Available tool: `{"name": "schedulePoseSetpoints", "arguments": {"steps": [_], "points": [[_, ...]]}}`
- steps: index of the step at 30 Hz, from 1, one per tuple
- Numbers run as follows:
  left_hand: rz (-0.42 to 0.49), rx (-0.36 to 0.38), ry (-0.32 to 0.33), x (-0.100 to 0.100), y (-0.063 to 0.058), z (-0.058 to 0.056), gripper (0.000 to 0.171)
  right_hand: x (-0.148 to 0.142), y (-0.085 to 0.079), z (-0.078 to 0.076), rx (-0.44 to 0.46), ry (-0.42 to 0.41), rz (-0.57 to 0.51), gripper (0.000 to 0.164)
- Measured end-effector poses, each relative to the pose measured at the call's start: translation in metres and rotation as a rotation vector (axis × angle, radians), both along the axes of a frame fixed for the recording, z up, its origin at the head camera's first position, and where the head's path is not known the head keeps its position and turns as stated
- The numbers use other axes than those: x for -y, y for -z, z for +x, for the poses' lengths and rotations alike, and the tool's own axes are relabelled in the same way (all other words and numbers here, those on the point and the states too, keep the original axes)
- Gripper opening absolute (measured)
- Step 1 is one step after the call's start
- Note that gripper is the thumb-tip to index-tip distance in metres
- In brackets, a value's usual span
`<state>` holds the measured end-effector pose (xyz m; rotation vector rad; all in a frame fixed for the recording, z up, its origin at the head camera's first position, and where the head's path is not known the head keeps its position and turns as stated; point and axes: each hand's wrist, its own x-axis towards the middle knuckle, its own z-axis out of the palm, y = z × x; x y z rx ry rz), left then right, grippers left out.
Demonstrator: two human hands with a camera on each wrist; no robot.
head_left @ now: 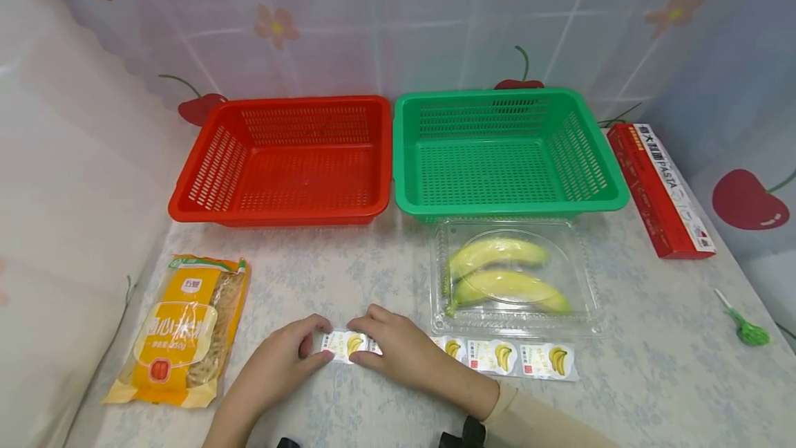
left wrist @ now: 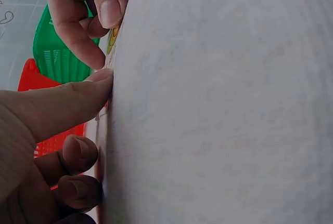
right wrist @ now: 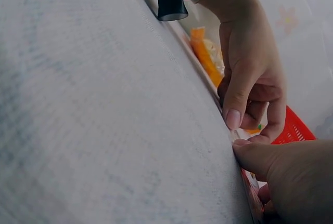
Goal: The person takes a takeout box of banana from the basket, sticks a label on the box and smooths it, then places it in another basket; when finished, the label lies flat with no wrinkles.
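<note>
A strip of banana stickers (head_left: 493,357) lies on the table, white with yellow banana pictures. At its left end, my left hand (head_left: 280,358) pinches the edge of the end sticker (head_left: 338,344) between thumb and fingers. From the other side my right hand (head_left: 404,351) grips the strip beside that sticker, covering part of it. The two thumbs nearly meet in the left wrist view, where the left thumb (left wrist: 86,96) is at the strip's edge. How far the end sticker is lifted from its backing is too small to tell.
A clear plastic box (head_left: 516,327) with two bananas (head_left: 510,289) stands behind the strip. Red (head_left: 280,216) and green (head_left: 510,209) baskets stand at the back. A noodle bag (head_left: 174,337) lies left; a pasta box (head_left: 662,192) and green lollipop (head_left: 749,330) lie right.
</note>
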<state>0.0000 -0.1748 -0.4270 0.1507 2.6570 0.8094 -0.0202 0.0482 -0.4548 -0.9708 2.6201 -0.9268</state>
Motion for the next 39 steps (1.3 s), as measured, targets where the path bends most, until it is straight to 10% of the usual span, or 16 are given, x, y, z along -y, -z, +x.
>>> {"name": "schedulePoseSetpoints", "arguments": {"steps": [39], "points": [[0.118, 0.0, -0.005, 0.0014, 0.0007, -0.0002, 0.013, -0.0017, 0.0049, -0.0006, -0.052, -0.038, -0.064, 0.03]]}}
